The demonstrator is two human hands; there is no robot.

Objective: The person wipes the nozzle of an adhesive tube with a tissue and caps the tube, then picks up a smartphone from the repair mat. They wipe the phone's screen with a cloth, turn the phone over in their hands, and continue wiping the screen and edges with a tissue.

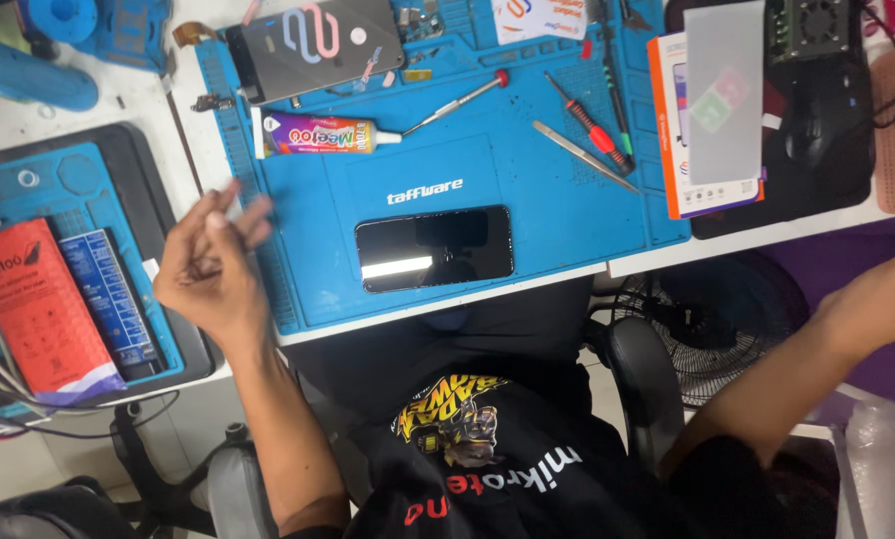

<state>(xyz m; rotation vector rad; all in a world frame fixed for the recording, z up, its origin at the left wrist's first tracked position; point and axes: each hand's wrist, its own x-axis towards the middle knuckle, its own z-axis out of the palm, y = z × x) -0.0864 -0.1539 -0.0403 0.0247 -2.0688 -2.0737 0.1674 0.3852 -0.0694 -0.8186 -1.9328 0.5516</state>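
Phone point(435, 249) face-up on blue mat point(567, 215), just right of raised left hand point(208, 262)

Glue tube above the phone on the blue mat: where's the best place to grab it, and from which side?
Grip the glue tube across its flat printed body, coming down from above. It lies flat with its thin nozzle pointing right toward the metal pry tool, so pinching mid-body probably avoids both. The left hand is nearest.

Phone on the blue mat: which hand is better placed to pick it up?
Left, probably. The left hand hovers at the left edge of the blue mat, close to the phone. The right forearm stretches away to the right, its hand out of the picture.
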